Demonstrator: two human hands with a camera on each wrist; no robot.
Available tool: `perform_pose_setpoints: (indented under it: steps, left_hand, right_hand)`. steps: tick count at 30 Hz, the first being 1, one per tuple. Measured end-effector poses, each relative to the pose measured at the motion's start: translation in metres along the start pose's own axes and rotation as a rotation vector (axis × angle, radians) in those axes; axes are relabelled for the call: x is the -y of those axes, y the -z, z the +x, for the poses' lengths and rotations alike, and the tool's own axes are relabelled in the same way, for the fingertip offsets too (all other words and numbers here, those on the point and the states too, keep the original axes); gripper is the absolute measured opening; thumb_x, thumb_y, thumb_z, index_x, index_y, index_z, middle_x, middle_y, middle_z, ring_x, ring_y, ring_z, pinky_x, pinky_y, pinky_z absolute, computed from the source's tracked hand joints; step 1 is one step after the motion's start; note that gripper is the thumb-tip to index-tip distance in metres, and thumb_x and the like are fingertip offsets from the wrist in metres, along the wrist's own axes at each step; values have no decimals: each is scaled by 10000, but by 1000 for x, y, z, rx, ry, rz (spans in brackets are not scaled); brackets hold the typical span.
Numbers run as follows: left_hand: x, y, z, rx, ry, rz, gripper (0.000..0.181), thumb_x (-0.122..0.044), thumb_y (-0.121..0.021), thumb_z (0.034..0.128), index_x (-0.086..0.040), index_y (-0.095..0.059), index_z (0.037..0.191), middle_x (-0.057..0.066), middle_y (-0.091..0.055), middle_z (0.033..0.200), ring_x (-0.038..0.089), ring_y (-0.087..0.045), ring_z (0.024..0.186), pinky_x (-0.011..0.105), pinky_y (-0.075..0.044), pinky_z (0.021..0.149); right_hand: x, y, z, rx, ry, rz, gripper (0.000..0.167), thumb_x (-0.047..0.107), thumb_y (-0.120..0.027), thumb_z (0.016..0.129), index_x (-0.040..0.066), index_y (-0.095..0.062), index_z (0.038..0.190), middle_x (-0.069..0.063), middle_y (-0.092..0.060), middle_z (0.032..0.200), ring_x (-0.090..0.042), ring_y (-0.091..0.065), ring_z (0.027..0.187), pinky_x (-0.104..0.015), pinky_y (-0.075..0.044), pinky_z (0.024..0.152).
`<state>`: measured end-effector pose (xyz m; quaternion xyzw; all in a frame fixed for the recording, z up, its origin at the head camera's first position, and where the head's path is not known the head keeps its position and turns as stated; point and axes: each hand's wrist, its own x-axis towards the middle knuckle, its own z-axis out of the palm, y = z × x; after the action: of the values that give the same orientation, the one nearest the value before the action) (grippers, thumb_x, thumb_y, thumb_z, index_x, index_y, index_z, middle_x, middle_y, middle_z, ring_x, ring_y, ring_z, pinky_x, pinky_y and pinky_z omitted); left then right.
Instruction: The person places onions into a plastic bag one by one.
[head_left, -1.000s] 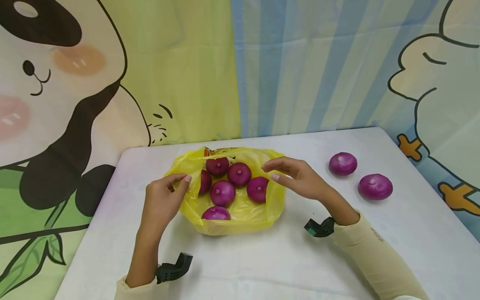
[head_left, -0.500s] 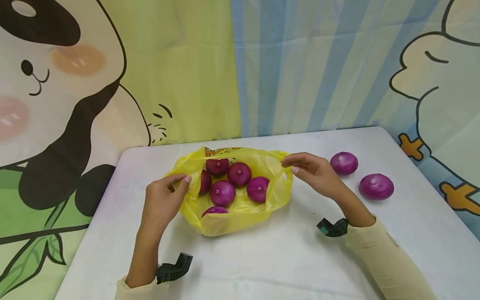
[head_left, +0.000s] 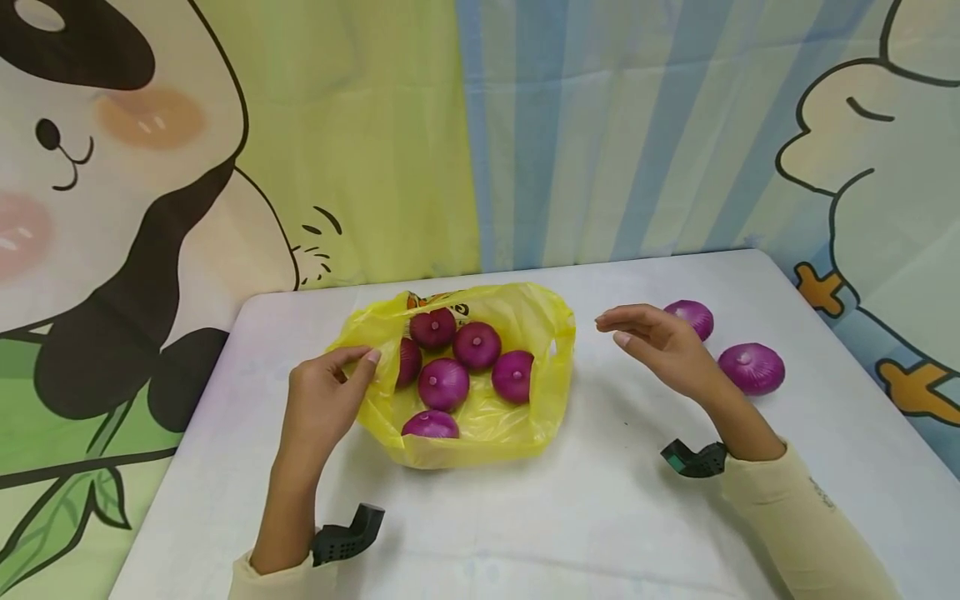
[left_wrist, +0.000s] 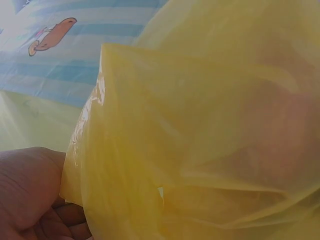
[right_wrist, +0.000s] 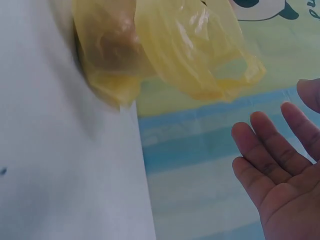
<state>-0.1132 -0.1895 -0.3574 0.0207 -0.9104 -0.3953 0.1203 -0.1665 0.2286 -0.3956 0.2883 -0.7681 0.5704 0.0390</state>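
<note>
A yellow plastic bag [head_left: 480, 452] lies on the table with its mouth spread, several purple onions [head_left: 444, 384] visible inside. My left hand [head_left: 325, 404] pinches the left edge of the bag's mouth between thumb and fingers; in the left wrist view the yellow film [left_wrist: 140, 150] covers most of the picture. To the right of the bag, apart from it, my right hand [head_left: 663, 346] hovers with relaxed fingers and holds nothing. Those fingers [right_wrist: 265, 150] show extended in the right wrist view. Behind the right hand is an onion [head_left: 692, 317], partly hidden by it; another onion [head_left: 752, 368] lies nearer.
The table [head_left: 525, 533] has a white cover. Behind it hangs a printed curtain [head_left: 555, 133] with a panda and stripes. Each wrist carries a small black camera [head_left: 348, 537].
My right hand has let go of the bag's right edge and moved right toward the loose onions. The bag's right side, pulled outward half a second ago, has sprung back. My left hand stays put.
</note>
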Motion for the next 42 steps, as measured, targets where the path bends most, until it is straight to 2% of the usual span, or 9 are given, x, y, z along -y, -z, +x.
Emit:
perform_pose_setpoints:
  steps: [10,16,21,26,29,32,37,40,42]
  left_hand:
    - [0,-1,0,1,-15,-7,326,-295,-644,952,-13,-730,1092,57,-625,706,237,-461,572,250,-406,445]
    - [1,-1,-1,2,-13,-8,319,-288,-641,954,-15,-729,1093,54,-632,708,235,-456,572,249,-398,443]
    - [2,0,0,-1,-30,-8,311,-281,-644,953,-13,-731,1085,45,-639,702,231,-451,551,251,-390,432]
    - [2,0,0,-4,-32,-1,315,-285,-644,952,-13,-731,1086,43,-638,701,229,-456,558,250,-397,436]
    - [2,1,0,-6,-28,7,315,-283,-645,952,-12,-730,1088,46,-630,698,232,-459,564,250,-400,440]
    - [1,1,0,-4,-23,6,316,-284,-643,953,-13,-729,1091,51,-631,706,236,-461,572,250,-405,445]
    - [2,0,-1,0,-15,0,330,-301,-637,956,-17,-728,1097,52,-637,715,239,-463,578,250,-411,449]
    - [2,0,-1,-1,-18,3,339,-311,-635,956,-17,-728,1097,52,-633,710,238,-465,575,252,-415,447]
    - [2,-1,0,-1,-17,2,348,-321,-632,957,-18,-728,1099,54,-631,708,239,-467,576,252,-418,448]
  right_hand:
    - [6,35,-22,-138,-14,-79,315,-108,-554,930,-99,-557,1245,-237,-584,1208,-215,-580,1123,-192,-454,916]
    - [5,49,-37,-211,-199,-291,371,56,-649,932,45,-573,1295,-121,-573,1262,-80,-507,1194,-125,-388,942]
    - [3,67,-54,-245,-363,-442,498,230,-684,926,127,-517,1385,-118,-498,1374,-195,-401,1343,-109,-334,962]
    - [-1,83,-71,-236,-443,-494,683,254,-689,920,188,-355,1512,-156,-295,1541,-351,-200,1435,-393,-260,1087]
    - [-9,88,-79,-249,-464,-465,765,228,-710,902,214,-290,1541,-141,-172,1590,-371,-83,1454,-596,-210,1049]
    - [-19,93,-86,-274,-482,-447,802,224,-709,903,227,-243,1556,-138,-99,1605,-383,-29,1455,-644,-171,1039]
    - [-34,98,-96,-301,-514,-443,860,230,-704,904,170,-160,1567,-182,43,1601,-464,19,1429,-686,-136,1021]
    - [-44,99,-100,-273,-558,-474,948,272,-730,879,168,-91,1571,-194,148,1584,-547,29,1390,-749,-203,937]
    - [-50,100,-102,-234,-583,-503,984,305,-749,861,158,-83,1569,-226,137,1575,-598,-26,1357,-766,-267,876]
